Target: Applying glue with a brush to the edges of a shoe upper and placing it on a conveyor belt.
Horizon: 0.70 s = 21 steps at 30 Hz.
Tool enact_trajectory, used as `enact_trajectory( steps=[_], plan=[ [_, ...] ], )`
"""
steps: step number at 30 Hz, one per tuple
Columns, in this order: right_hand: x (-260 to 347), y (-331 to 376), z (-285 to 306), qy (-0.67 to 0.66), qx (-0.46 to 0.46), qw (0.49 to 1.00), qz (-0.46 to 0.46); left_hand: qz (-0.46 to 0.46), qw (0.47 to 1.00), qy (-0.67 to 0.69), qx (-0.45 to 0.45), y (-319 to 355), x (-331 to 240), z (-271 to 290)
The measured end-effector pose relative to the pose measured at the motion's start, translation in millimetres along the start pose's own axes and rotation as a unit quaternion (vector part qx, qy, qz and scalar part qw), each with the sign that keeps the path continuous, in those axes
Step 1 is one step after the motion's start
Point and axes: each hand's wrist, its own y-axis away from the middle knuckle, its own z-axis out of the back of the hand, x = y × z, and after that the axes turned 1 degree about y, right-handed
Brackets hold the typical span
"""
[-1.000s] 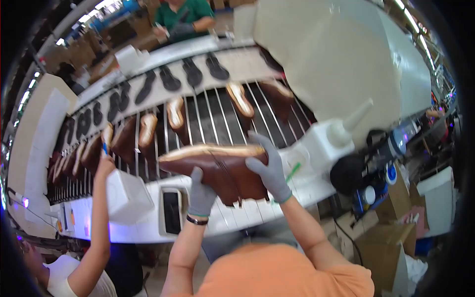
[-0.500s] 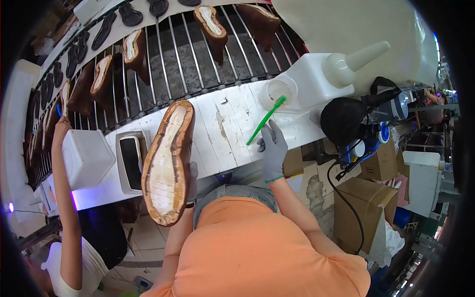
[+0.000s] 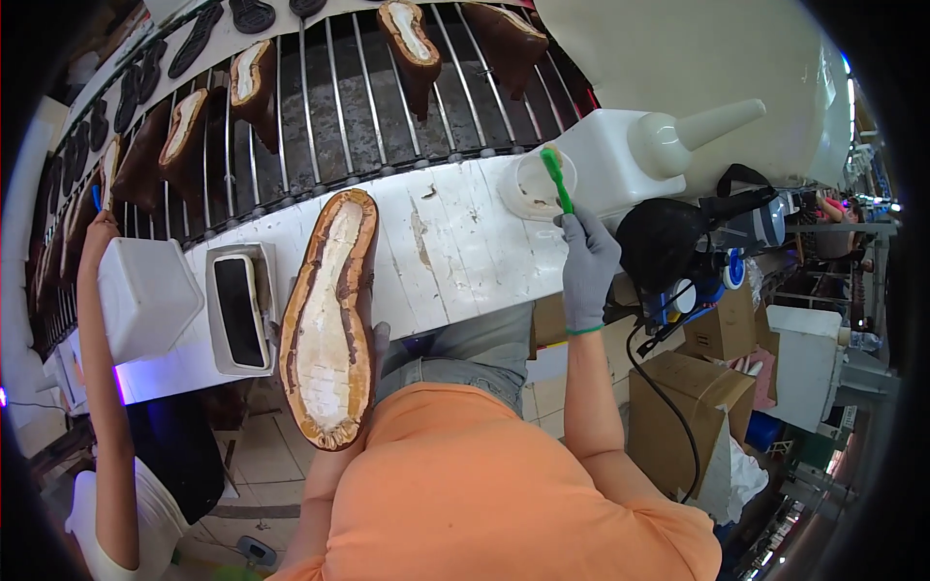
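My left hand (image 3: 382,337), in a grey glove, grips a brown shoe upper (image 3: 329,320) from behind; most of the hand is hidden by it. The upper's underside faces up, with a pale insole inside a folded tan leather margin. On the other side, my gloved right hand (image 3: 589,269) is closed round the handle end of a green toothbrush (image 3: 559,180). The brush's head is at a clear plastic cup (image 3: 510,197), over its opening. Behind the cup lies a large white bottle (image 3: 620,145) with a long nozzle.
A white bench (image 3: 436,252) runs before me, with a metal roller conveyor (image 3: 339,107) carrying more uppers beyond. A box holding a black phone-like object (image 3: 240,310) and a white container (image 3: 150,295) stand left. A co-worker's arm (image 3: 108,387) reaches in there. Black equipment (image 3: 664,242) stands right.
My right hand has closed on the green toothbrush, which leaned in the cup and now points up and away from my hand. Uppers on the conveyor have shifted slightly left in view.
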Motion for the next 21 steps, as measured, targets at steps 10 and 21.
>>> enact_trajectory(
  steps=[10, 21],
  plan=[
    [-11.3, -16.1, 11.9, 0.393, 0.001, 0.91, 0.136, 0.006, 0.993, 0.114, -0.025, 4.9, -4.2, -23.7],
    [-2.7, -33.3, 3.9, 0.549, 0.068, 0.823, 0.128, -0.003, 0.974, 0.219, -0.052, 3.7, -1.7, -42.3]
  ],
)
